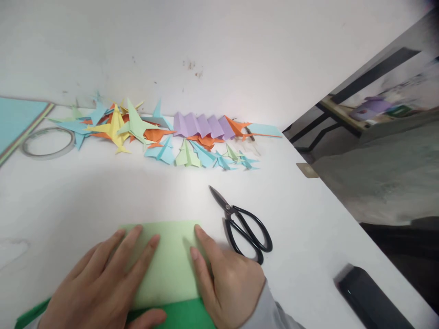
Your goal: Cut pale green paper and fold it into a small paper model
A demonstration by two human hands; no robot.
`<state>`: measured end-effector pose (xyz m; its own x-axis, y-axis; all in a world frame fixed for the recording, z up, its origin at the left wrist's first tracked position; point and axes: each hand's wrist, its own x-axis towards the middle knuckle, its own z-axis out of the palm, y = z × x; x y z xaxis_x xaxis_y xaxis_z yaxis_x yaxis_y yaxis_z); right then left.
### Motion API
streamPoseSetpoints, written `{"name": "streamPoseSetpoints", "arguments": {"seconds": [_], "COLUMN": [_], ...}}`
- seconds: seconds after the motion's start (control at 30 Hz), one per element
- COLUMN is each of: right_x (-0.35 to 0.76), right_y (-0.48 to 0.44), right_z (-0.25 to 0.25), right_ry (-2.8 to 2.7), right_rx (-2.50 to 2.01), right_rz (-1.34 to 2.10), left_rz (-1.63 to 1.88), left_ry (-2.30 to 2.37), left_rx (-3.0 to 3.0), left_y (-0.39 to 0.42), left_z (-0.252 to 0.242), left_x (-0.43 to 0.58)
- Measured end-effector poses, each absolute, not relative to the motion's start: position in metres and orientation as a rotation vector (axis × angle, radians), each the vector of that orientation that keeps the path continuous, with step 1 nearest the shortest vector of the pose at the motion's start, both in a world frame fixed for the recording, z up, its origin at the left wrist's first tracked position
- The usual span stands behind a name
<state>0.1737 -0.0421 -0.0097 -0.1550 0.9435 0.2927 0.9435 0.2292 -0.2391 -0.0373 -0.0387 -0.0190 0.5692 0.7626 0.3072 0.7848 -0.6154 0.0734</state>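
Note:
A light green sheet of paper lies flat on the table in front of me. My left hand rests on its left part, fingers spread, with the thumb lower down over a dark green surface. On the right edge of the sheet, my right hand presses with the index finger and thumb stretched out; its other fingers are mostly hidden. Just beyond the right hand lie black-handled scissors, blades pointing up and left. Whether the dark green piece is paper or a mat I cannot tell.
Folded paper planes in several colours line the wall, beside a purple pleated paper. At the left are a tape roll and a stack of coloured paper. A black object lies near the table's right edge.

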Motion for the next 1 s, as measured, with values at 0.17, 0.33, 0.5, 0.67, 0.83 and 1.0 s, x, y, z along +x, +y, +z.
{"name": "streamPoseSetpoints", "arguments": {"seconds": [0.17, 0.33, 0.5, 0.67, 0.83, 1.0], "right_x": [0.173, 0.169, 0.169, 0.168, 0.166, 0.168], "right_y": [-0.04, -0.037, -0.028, -0.025, -0.027, -0.021], "right_z": [-0.006, 0.002, 0.008, 0.006, -0.001, 0.001], "right_ry": [-2.205, -2.246, -2.348, -2.494, -2.501, -2.567], "right_rx": [-1.801, -1.887, -1.786, -1.505, -1.422, -1.473], "right_rz": [-0.08, -0.178, -0.213, -0.323, -0.311, -0.212], "left_rz": [-0.406, -0.24, -0.103, -0.142, -0.198, -0.28], "left_ry": [-1.557, -1.507, -1.439, -1.351, -1.283, -1.191], "left_rx": [-2.725, -2.685, -2.654, -2.69, -2.691, -2.751], "left_y": [-0.035, -0.032, -0.034, -0.036, -0.037, -0.03], "left_z": [0.004, 0.018, 0.02, 0.014, 0.009, -0.003], "left_x": [-0.03, -0.023, -0.017, -0.018, -0.02, -0.025]}}
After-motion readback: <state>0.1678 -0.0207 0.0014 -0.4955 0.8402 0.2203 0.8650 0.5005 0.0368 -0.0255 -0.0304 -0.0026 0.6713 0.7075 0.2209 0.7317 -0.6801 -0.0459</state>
